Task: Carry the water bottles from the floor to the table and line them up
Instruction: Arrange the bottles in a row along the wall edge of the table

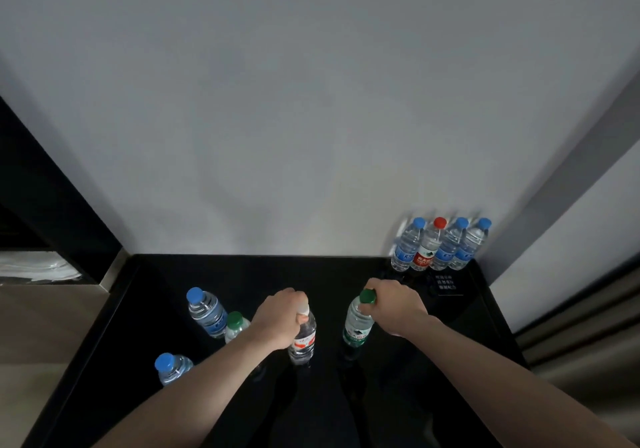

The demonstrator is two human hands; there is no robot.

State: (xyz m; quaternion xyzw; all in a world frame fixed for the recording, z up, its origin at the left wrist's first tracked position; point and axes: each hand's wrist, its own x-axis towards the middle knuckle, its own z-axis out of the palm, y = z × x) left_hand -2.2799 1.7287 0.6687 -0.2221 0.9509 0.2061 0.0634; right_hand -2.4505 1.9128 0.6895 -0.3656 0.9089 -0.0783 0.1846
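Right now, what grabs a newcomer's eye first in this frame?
The two hands at centre: the left hand grips a white-capped bottle by its neck, and the right hand grips a green-capped bottle at its cap, both over the black table. Next, the row of four bottles standing against the wall at the table's far right corner.

Dim, soft light, warped edges

Four bottles in a row [440, 245] block the black table [263, 271]'s far-right corner; three loose bottles [207, 312] crowd the near left. The far-middle strip lies open.
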